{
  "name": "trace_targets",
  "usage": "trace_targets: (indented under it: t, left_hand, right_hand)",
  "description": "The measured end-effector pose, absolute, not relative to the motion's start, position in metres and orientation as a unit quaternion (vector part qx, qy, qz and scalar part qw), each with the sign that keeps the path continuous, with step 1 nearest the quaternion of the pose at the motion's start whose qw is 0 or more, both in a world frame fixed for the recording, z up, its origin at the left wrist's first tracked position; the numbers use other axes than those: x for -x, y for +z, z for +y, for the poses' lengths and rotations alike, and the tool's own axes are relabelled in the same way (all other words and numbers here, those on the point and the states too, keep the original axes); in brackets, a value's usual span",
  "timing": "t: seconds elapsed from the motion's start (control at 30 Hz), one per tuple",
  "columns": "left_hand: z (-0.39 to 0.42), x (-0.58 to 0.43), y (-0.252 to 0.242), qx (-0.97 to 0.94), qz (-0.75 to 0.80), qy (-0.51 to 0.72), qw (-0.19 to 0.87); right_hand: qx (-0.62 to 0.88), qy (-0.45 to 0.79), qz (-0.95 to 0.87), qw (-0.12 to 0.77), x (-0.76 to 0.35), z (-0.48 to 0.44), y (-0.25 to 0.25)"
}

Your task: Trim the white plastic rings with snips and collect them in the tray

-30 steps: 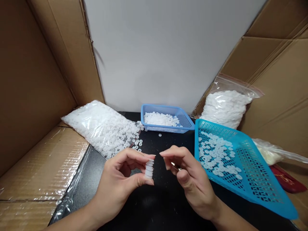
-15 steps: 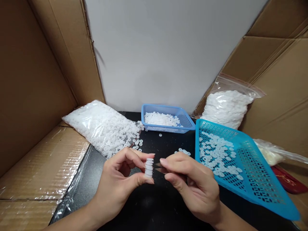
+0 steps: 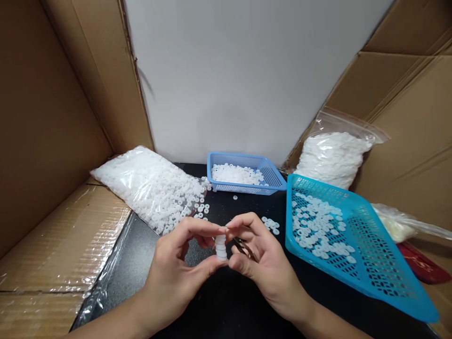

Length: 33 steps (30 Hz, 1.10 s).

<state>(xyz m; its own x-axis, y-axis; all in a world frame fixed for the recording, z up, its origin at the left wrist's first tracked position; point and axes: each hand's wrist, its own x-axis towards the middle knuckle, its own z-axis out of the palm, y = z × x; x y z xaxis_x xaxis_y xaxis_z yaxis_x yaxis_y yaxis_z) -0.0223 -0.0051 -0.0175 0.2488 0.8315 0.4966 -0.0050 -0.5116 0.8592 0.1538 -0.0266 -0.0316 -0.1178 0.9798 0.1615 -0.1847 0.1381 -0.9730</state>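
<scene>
Between thumb and index finger, my left hand pinches a short upright stack of white plastic ring washers end to end. My right hand is close against its right side, with thumb and index fingertips at the stack's bottom and top. Tucked in the curled fingers of that hand is a dark, thin metal tool that looks like tweezers; its tips are hidden. Several loose washers lie on the black tabletop just beyond my right hand.
A clear bag of washers spills open at left. A blue basket holds more at the back, and a turquoise basket stands at right. Behind it sits a zip bag of white pieces. Cardboard walls flank the table.
My right hand has moved left to meet the stack, its thumb and index finger spreading to the two ends. The tweezers have swung back into its fingers. My left hand keeps its pinch.
</scene>
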Motion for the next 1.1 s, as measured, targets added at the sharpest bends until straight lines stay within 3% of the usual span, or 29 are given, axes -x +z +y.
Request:
trace_targets:
  t: [0.27, 0.5, 0.67, 0.87, 1.1]
  left_hand:
    - [-0.005, 0.02, -0.021, -0.702, 0.301, 0.528, 0.371]
    - [-0.001, 0.023, -0.023, -0.7, 0.273, 0.539, 0.38]
    - [-0.001, 0.024, -0.018, -0.683, 0.259, 0.538, 0.421]
    - [0.002, 0.022, -0.015, -0.635, 0.268, 0.532, 0.493]
    - [0.002, 0.021, -0.017, -0.592, 0.281, 0.519, 0.548]
  right_hand:
    - [0.342, 0.669, -0.413, 0.514, -0.147, -0.026, -0.034]
    - [0.36, 0.661, -0.418, 0.509, -0.148, -0.026, -0.035]
    - [0.386, 0.428, -0.577, 0.579, -0.165, -0.022, -0.03]
    - [0.34, 0.114, -0.765, 0.535, -0.189, -0.022, -0.024]
    - [0.331, 0.0, -0.802, 0.498, -0.191, -0.033, -0.028]
